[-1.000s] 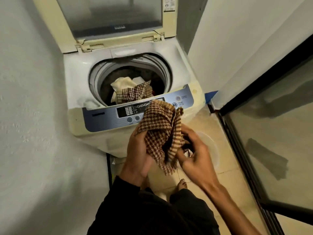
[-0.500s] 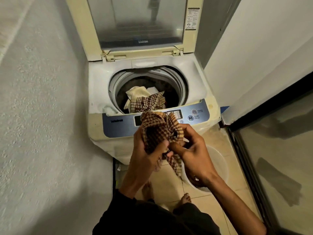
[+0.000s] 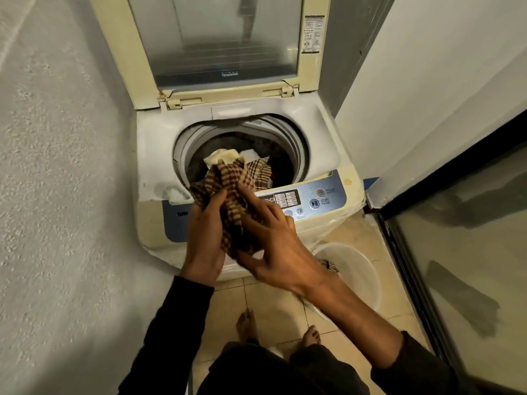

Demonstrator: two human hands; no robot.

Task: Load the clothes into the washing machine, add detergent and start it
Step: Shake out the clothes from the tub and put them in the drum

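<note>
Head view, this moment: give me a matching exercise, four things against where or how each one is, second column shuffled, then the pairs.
Things:
1. checked cloth
2. lid
3. white basin
4. cream garment

Places or states:
A. on the tiled floor, right of the washing machine
B. lying inside the drum
C. raised upright at the back
D. held by the left hand and right hand over the control panel

Pairs: 1-D, 2-C, 3-A, 4-B
</note>
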